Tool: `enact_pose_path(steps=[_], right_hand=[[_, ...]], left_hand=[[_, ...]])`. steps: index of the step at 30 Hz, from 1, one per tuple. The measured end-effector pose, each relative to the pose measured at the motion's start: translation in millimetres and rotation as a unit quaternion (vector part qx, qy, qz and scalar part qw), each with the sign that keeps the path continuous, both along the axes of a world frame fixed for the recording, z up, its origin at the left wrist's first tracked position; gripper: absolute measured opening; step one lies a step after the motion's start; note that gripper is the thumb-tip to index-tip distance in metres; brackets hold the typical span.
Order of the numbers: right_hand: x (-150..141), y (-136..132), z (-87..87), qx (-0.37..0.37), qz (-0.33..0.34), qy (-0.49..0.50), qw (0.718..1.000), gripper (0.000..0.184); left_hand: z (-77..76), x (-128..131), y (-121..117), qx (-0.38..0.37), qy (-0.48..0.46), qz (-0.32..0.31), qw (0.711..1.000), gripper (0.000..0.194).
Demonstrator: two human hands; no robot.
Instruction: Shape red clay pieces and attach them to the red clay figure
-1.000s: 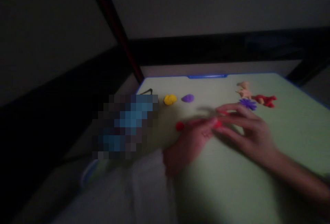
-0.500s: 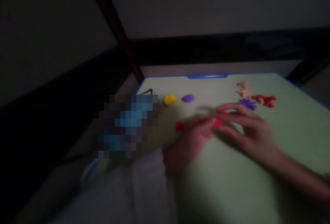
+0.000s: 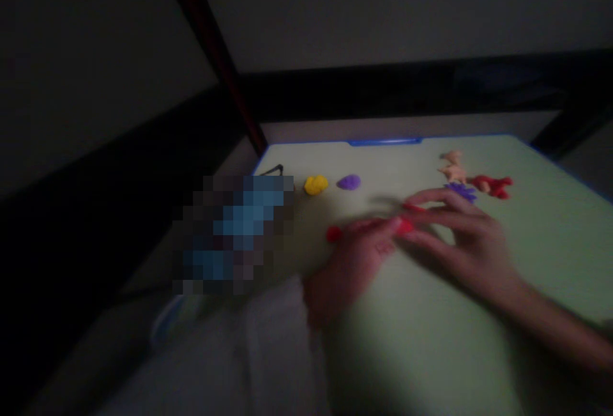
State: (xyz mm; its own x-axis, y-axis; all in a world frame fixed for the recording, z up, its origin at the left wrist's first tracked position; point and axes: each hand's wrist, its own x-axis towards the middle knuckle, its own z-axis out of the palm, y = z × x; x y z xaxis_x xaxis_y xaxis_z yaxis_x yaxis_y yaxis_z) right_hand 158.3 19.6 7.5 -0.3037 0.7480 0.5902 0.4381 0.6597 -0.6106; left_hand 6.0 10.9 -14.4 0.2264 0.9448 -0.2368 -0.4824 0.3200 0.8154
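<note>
A piece of red modelling clay (image 3: 405,225) is between my two hands, just above the table. My left hand (image 3: 361,256) is closed, its thumb pressing on the clay. From the other side, the thumb and fingertips of my right hand (image 3: 464,240) pinch it, and a bit of red shows by the index fingertip. Both hands look slightly blurred. Beside the left knuckles lies a small red ball (image 3: 334,234). Just beyond my right hand is a purple many-petalled clay shape (image 3: 460,192), partly covered by its fingers.
A yellow lump (image 3: 316,184) and a purple lump (image 3: 349,182) lie toward the back of the pale blue-edged table (image 3: 407,339). Peach figures (image 3: 453,168) and a red figure (image 3: 493,186) rest at the back right. A blurred-out blue area (image 3: 244,218) covers the left side.
My right hand's fingertips have shifted very slightly to the right, and a little more of the red clay's shape shows. Otherwise things lie as before.
</note>
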Motion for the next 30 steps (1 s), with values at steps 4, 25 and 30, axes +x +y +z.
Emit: enact_pose_path(steps=[4, 25, 30], right_hand=[[-0.1, 6.2, 0.4, -0.098, 0.023, 0.103, 0.990, 0.016], [-3.8, 11.2, -9.9, -0.305, 0.116, 0.220, 0.919, 0.014], [-0.7, 8.7, -2.6, -0.178, 0.028, 0.123, 0.976, 0.014]], left_hand=[[4.5, 1.3, 3.8, -0.022, -0.042, 0.033, 0.998, 0.022], [-0.8, -2.1, 1.1, 0.106, 0.114, 0.024, 0.987, 0.016], [3.3, -0.2, 2.2, 0.031, 0.033, 0.033, 0.998, 0.018]])
